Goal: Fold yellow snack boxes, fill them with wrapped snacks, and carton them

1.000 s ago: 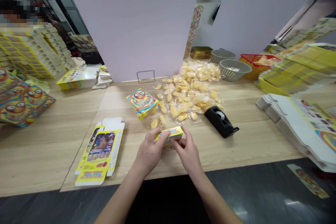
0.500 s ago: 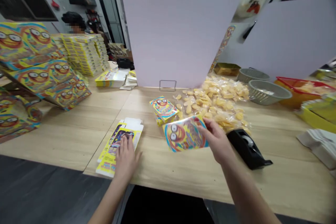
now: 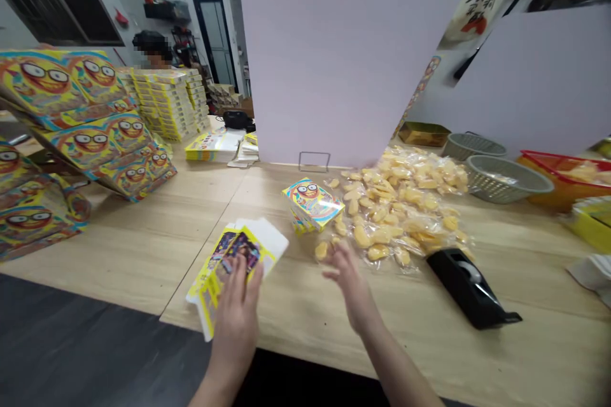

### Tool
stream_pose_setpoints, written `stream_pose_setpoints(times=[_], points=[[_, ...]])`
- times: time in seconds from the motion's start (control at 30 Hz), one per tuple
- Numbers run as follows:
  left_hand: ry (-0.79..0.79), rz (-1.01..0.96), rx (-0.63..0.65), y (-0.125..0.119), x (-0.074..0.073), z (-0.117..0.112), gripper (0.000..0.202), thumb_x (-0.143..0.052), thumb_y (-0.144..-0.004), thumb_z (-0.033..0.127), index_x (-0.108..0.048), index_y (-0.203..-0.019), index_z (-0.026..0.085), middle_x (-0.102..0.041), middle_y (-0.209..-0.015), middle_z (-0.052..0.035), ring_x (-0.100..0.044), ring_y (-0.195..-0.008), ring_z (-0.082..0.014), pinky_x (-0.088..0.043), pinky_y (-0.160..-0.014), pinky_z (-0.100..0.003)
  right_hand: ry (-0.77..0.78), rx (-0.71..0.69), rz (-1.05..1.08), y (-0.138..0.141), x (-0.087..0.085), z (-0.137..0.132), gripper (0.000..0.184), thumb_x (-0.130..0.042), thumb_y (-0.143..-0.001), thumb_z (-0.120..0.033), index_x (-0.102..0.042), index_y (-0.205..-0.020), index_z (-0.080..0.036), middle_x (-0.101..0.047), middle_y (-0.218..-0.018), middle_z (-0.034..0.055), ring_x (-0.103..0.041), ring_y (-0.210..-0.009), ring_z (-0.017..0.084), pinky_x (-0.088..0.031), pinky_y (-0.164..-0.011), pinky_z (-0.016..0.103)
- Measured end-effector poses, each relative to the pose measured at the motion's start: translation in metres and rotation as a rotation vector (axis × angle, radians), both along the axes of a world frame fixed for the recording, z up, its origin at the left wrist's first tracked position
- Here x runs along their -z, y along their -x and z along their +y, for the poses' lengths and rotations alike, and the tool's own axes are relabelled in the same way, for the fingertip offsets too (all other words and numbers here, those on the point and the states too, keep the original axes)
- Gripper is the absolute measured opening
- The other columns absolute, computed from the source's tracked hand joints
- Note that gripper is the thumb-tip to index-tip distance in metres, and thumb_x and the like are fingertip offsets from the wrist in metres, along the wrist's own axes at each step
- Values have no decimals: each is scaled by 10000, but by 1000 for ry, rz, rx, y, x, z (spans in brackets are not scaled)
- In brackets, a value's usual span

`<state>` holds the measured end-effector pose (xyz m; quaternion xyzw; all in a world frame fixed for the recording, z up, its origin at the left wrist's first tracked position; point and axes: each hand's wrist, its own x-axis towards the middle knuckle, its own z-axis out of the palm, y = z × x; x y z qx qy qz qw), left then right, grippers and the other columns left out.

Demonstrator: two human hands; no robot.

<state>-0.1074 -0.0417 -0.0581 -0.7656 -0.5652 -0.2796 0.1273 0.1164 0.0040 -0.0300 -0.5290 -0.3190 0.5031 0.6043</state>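
So, the flat carton (image 3: pixel 238 251) looks light, bendy and slick.
Left hand (image 3: pixel 235 308) grips its near end, edges seem safest; right hand (image 3: pixel 347 280) hangs open, empty.

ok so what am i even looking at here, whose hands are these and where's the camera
There is no machine here: a person works with two bare hands, and the one camera sits on their head, looking forward and down, so the arms enter from the bottom edge. The left hand holds the near end of a flat carton, not yet folded. The right hand is open and empty, just above the wooden table. Beyond it lie a pile of yellow snack packets, a small stack of folded boxes and a black tape dispenser. At the left, printed boxes are stacked, grey baskets stand at the right, and a plain divider board stands behind.
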Motion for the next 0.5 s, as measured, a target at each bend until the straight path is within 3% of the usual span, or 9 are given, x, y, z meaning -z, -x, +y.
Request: stream_pose_setpoints(times=[0.1,0.17,0.23,0.3,0.33,0.4,0.47,0.5], points=[[33,-34,264,-43,-5,-28,663,-414,-881,43,-264,-1480,283,-301,-1539,-144,-256,-1431,-305,-337,-1092,-536,-11,-196,5,3,4,-49,543,-663,-763,-556,-631,-1179,-209,-669,-1181,121,-644,-1052,273,-548,-835,423],[58,-117,400,-62,-9,-37,641,-499,-890,192,-259,-1483,228,-339,-1513,-173,-273,-1422,-319,-300,-1105,-563,11,-170,-52,-7,0,-65,473,-678,-758,-545,-692,-1075,-194,-698,-1140,119,-633,-1081,295,-498,-932,460],[92,-290,369,-68,-16,-32,782,-611,-839,370,-225,-1487,163,-360,-1486,-222,-296,-1403,-360,-298,-1093,-593,36,-164,-90,-26,-5,-70,434,-678,-760,-540,-712,-1006,-185,-715,-1096,119,-645,-1048,307,-492,-933,472],[257,-474,317,-67,-25,-17,745,-647,-812,424,-332,-1433,159,-496,-1383,-213,-463,-1295,-351,-426,-1015,-529,9,-202,-154,-49,-12,-72,405,-664,-784,-510,-691,-1030,-189,-715,-1071,114,-657,-994,297,-516,-873,461],[398,-549,348,-66,-30,-8,584,-616,-843,402,-446,-1354,176,-601,-1269,-170,-581,-1170,-310,-506,-929,-449,-37,-159,-242,-59,-16,-72,395,-671,-787,-482,-669,-1058,-195,-706,-1062,107,-653,-976,286,-519,-849,448],[634,-634,453,-66,-39,5,291,-535,-900,351,-609,-1138,201,-711,-1028,-79,-685,-915,-225,-557,-757,-312,-195,141,-533,-73,-26,-74,397,-700,-775,-412,-614,-1106,-210,-669,-1051,91,-624,-944,257,-506,-823,422],[713,-625,526,-72,-45,8,206,-502,-917,327,-658,-987,211,-722,-886,-36,-682,-790,-186,-539,-677,-258,-378,427,-865,-80,-38,-76,365,-716,-765,-346,-581,-1082,-225,-628,-1003,69,-584,-898,229,-476,-812,396],[708,-595,546,-76,-48,6,195,-503,-917,319,-663,-962,215,-717,-863,-29,-673,-776,-179,-530,-673,-250,-442,422,-1014,-81,-45,-77,322,-718,-764,-331,-581,-1038,-231,-617,-965,58,-567,-883,225,-460,-815,392]])
